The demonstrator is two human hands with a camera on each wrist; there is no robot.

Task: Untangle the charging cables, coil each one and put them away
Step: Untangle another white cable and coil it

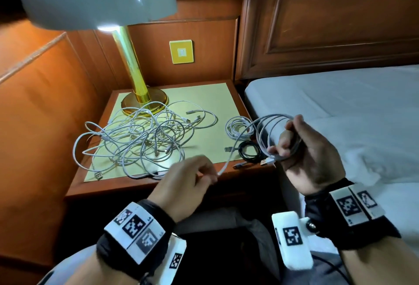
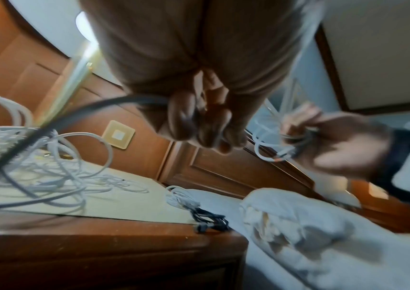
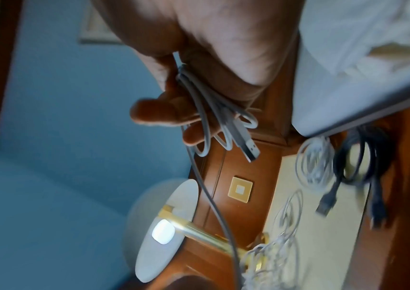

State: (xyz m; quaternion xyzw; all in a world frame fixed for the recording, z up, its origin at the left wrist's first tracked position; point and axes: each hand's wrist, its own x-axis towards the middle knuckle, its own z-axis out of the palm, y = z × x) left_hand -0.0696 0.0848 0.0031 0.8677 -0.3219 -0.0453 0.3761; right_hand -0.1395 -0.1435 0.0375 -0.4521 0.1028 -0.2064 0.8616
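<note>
While the right hand (image 1: 303, 148) clutched the half-coiled white cable (image 1: 272, 135) above the nightstand's (image 1: 145, 185) edge, the left hand (image 1: 188, 180) pinched its trailing length; beyond both grips lay the tangled cables (image 1: 136, 137).

Two hands are in view, the left hand (image 1: 181, 185) and the right hand (image 1: 310, 155), each wearing one black wristband with white printed markers. One loosely looped white cable (image 1: 276, 135) hangs in the right hand. Near the nightstand's right edge lie two finished coils: one small white coil (image 1: 238, 127) and one black coil (image 1: 249, 152). One tangled heap of white cables (image 1: 140, 139) covers the middle; its strands cannot be counted. One brass lamp with a white dome shade (image 1: 136, 76) stands at the back-left corner.
</note>
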